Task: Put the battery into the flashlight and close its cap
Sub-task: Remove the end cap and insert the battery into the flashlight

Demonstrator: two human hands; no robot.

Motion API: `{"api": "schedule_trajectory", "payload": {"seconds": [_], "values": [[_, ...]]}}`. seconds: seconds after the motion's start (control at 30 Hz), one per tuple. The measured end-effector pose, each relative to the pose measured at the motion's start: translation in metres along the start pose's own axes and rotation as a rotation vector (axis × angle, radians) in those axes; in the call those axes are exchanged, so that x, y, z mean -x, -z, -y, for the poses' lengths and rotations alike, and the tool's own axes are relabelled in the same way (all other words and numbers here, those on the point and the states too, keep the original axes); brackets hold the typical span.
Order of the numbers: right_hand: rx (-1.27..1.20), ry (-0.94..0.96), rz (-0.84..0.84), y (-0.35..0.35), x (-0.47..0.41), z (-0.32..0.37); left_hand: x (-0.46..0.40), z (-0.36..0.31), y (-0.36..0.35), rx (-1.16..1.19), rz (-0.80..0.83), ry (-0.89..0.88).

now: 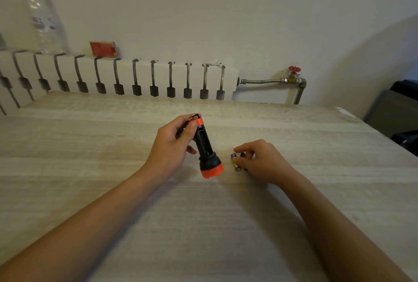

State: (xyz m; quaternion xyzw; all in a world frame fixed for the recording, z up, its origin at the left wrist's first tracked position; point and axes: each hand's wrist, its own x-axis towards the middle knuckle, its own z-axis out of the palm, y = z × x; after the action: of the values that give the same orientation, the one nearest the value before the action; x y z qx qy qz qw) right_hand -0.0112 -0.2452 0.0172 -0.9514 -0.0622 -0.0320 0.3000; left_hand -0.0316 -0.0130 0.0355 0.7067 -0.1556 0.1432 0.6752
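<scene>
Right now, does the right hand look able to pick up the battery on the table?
Probably yes. The right hand is already at the battery, fingertips on or beside it, with nothing between them. The flashlight, held in the left hand, sits off to the side.

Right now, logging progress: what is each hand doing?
Left hand: closed around the flashlight.
Right hand: fingers on the battery on the table.
</scene>
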Motion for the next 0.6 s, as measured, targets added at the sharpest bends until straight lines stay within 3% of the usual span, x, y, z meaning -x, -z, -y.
{"api": "schedule_trajectory", "payload": {"seconds": [0.6], "values": [[0.122,0.098,0.059,-0.004,0.012,0.024,0.0,0.002,-0.001,-0.023,-0.01,0.015]]}}
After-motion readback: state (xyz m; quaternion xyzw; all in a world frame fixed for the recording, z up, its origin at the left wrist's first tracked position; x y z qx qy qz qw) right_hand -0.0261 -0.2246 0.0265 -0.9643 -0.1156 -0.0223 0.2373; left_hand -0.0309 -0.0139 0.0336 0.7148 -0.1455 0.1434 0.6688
